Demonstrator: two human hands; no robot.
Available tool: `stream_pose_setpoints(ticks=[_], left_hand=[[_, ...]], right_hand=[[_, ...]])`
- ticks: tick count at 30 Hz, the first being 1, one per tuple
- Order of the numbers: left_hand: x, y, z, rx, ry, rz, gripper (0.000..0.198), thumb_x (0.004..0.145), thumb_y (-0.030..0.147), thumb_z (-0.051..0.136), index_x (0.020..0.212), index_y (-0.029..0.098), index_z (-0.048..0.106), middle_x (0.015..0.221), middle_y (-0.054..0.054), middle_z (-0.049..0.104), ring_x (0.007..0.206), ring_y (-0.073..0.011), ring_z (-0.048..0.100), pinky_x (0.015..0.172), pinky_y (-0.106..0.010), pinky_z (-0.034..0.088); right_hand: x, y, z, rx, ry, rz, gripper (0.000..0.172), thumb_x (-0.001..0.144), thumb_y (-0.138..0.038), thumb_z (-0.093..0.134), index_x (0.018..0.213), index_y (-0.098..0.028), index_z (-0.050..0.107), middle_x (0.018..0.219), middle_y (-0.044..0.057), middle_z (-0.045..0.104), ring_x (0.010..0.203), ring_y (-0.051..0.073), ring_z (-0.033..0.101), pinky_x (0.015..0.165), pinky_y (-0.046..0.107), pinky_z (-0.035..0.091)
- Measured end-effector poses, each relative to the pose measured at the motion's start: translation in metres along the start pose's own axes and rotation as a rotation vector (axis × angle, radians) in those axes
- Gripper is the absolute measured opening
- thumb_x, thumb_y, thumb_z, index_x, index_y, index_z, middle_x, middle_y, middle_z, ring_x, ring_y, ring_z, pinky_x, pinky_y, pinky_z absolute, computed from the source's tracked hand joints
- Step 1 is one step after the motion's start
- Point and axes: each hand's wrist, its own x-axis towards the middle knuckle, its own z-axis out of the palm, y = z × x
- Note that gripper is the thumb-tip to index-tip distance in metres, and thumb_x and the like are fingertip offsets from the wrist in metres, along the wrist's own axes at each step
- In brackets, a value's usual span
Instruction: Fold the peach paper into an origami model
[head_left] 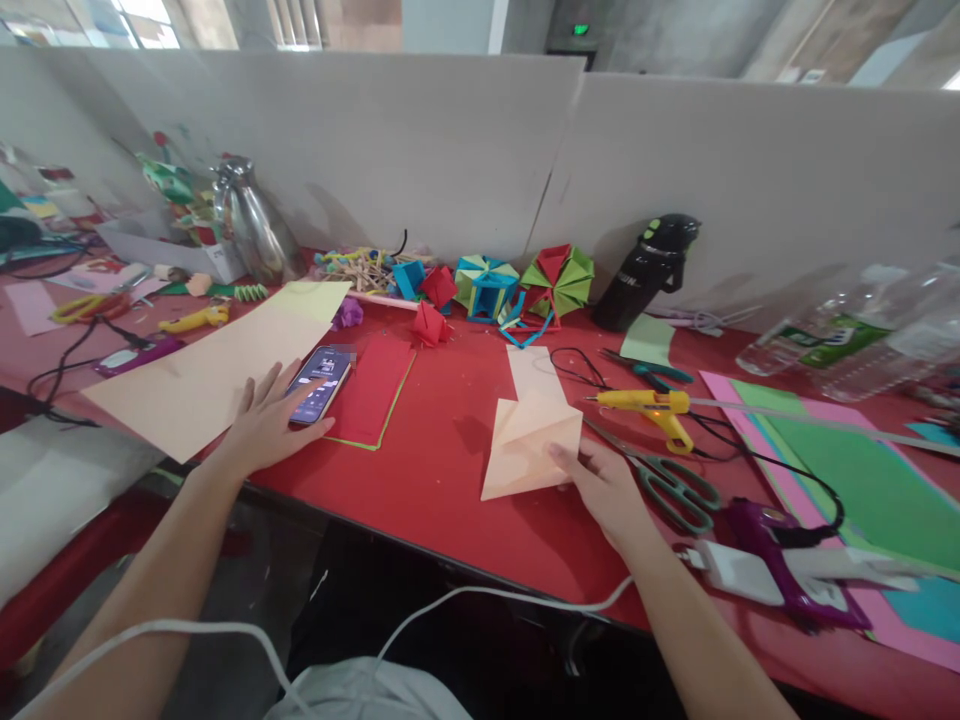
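Head cam: right hand [604, 487] grasps the near corner of a folded peach paper sheet [527, 440], which lies on the red table [442, 475] just left of the yellow hot-glue gun [649, 407]. Left hand [268, 428] is spread flat, gripping nothing, fingertips on a dark smartphone [322, 383] well left of the gun. My guess: held one-handed, that sheet could skid and the fold go crooked, or brush the gun's nozzle.

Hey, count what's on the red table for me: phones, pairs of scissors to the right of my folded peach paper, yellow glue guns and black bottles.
Phone: 1, at the left hand
Scissors: 2, green-handled pair and teal-handled pair
Yellow glue gun: 1
Black bottle: 1
Total: 5
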Motion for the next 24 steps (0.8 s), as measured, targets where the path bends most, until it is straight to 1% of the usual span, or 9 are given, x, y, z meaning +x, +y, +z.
stream_pose_setpoints(ticks=[3,5,7,9,13,16,19,24], left_hand=[[0.001,-0.001,0.002,-0.014,-0.025,-0.013,0.067,0.086,0.062,0.042,0.145,0.031,0.04,0.162,-0.006,0.011,0.148,-0.0356,0.007,0.115,-0.062,0.012],[0.0,0.0,0.001,-0.029,-0.013,-0.021,0.068,0.086,0.062,0.042,0.145,0.03,0.038,0.162,-0.006,0.01,0.148,-0.0359,0.007,0.115,-0.062,0.013],[-0.001,0.001,0.0,-0.045,0.022,-0.015,0.067,0.086,0.061,0.044,0.145,0.029,0.038,0.162,-0.006,0.013,0.148,-0.0355,0.01,0.115,-0.061,0.014],[-0.004,0.001,-0.002,-0.076,0.103,-0.016,0.06,0.087,0.056,0.044,0.141,0.028,0.042,0.159,-0.007,0.023,0.147,-0.033,0.017,0.116,-0.057,0.016],[-0.014,-0.012,-0.001,-0.157,0.313,-0.017,0.044,0.088,0.047,0.046,0.127,0.026,0.053,0.146,-0.007,0.045,0.136,-0.0269,0.04,0.113,-0.045,0.03],[-0.024,-0.025,0.004,-0.159,0.375,0.028,0.04,0.086,0.044,0.051,0.121,0.026,0.055,0.139,-0.006,0.052,0.13,-0.0262,0.048,0.11,-0.043,0.036],[-0.032,-0.032,0.009,-0.149,0.407,0.086,0.038,0.085,0.04,0.054,0.121,0.026,0.057,0.138,-0.006,0.053,0.129,-0.0272,0.048,0.11,-0.044,0.037],[-0.037,-0.029,0.013,-0.129,0.408,0.148,0.03,0.085,0.039,0.056,0.112,0.029,0.064,0.139,-0.002,0.053,0.132,-0.0268,0.046,0.111,-0.045,0.037]], right_hand=[[0.0,0.0,0.0,-0.006,-0.002,0.001,0.035,0.075,-0.051,0.069,0.079,-0.016,0.066,0.07,0.003,0.062,0.066,0.017,0.055,0.058,0.027,0.049],[0.0,-0.001,0.0,-0.013,0.005,0.006,0.036,0.076,-0.052,0.069,0.078,-0.016,0.065,0.068,0.002,0.062,0.064,0.017,0.055,0.058,0.027,0.048],[-0.001,-0.002,0.0,-0.014,0.006,0.009,0.036,0.076,-0.052,0.068,0.079,-0.016,0.066,0.069,0.003,0.062,0.063,0.017,0.055,0.059,0.028,0.049],[-0.001,-0.002,0.0,-0.009,0.003,0.009,0.036,0.077,-0.052,0.067,0.078,-0.016,0.065,0.069,0.002,0.062,0.064,0.017,0.055,0.061,0.029,0.05],[-0.001,0.0,0.0,0.0,-0.004,0.006,0.035,0.077,-0.051,0.067,0.079,-0.016,0.065,0.07,0.002,0.062,0.066,0.017,0.056,0.061,0.028,0.049],[0.0,0.003,0.0,-0.012,-0.002,-0.003,0.035,0.077,-0.052,0.066,0.076,-0.016,0.064,0.067,0.002,0.061,0.063,0.017,0.055,0.057,0.027,0.048],[0.001,0.005,-0.001,-0.038,-0.005,-0.012,0.035,0.077,-0.052,0.066,0.075,-0.017,0.063,0.068,0.002,0.062,0.063,0.017,0.055,0.055,0.027,0.048],[0.001,0.005,-0.001,-0.03,-0.005,-0.004,0.034,0.078,-0.051,0.065,0.075,-0.017,0.061,0.069,0.002,0.06,0.066,0.018,0.056,0.057,0.027,0.049]])
